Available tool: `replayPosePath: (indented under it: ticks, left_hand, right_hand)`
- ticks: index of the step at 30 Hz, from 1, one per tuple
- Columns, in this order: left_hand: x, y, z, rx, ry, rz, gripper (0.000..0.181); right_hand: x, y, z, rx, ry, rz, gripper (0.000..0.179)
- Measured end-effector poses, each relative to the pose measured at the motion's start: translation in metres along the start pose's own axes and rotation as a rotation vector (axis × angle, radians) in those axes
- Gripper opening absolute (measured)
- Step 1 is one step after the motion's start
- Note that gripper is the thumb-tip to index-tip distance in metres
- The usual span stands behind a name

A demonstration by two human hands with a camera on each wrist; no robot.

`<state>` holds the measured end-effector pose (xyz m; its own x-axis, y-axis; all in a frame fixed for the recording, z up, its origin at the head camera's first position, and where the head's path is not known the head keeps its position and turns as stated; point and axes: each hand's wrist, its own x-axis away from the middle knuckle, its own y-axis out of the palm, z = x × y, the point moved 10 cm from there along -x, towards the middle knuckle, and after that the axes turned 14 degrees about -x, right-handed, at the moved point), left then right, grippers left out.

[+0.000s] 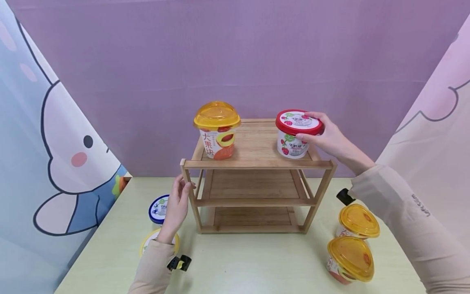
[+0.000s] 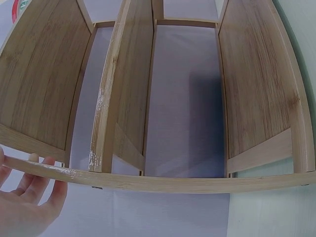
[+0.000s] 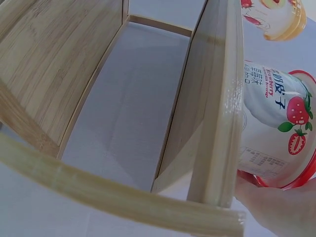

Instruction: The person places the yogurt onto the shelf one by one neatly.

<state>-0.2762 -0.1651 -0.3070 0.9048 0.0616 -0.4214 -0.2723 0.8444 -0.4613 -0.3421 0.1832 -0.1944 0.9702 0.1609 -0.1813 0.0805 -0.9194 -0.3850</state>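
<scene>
A wooden three-tier rack (image 1: 253,200) stands on the table. My left hand (image 1: 178,204) grips its left front post, with fingers (image 2: 37,190) around the wood in the left wrist view. At the right end of the top tier, my right hand (image 1: 328,136) holds a strawberry yogurt tub (image 1: 292,143) with a red lid by the lid's edge. The right wrist view shows the strawberry print on the tub (image 3: 276,123) close to the top board; only part of the hand (image 3: 281,205) shows there. A peach-printed cup (image 1: 219,136) with a domed orange lid stands at the top tier's left end.
Left of the rack are a blue-lidded tub (image 1: 158,209) and a yellow-lidded tub (image 1: 150,241), both partly hidden by my left arm. Two orange-lidded cups (image 1: 358,220) (image 1: 350,259) stand on the right beside my sleeve. A purple cloth (image 1: 257,57) hangs behind.
</scene>
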Motion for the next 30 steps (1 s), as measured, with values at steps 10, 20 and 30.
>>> replayPosePath:
  ticks: [10, 20, 30]
  left_hand:
    - [0.0, -0.001, 0.003, 0.01, 0.026, 0.004, 0.031]
    - [0.0, -0.001, 0.001, -0.002, 0.004, -0.006, 0.031]
    - [-0.003, 0.005, -0.017, -0.013, 0.023, -0.004, 0.033]
  right_hand:
    - [0.008, -0.001, -0.004, -0.039, -0.057, 0.001, 0.081]
    - [0.029, -0.011, -0.009, -0.029, -0.143, 0.064, 0.079]
    - [0.057, -0.022, -0.011, -0.009, -0.243, 0.154, 0.07]
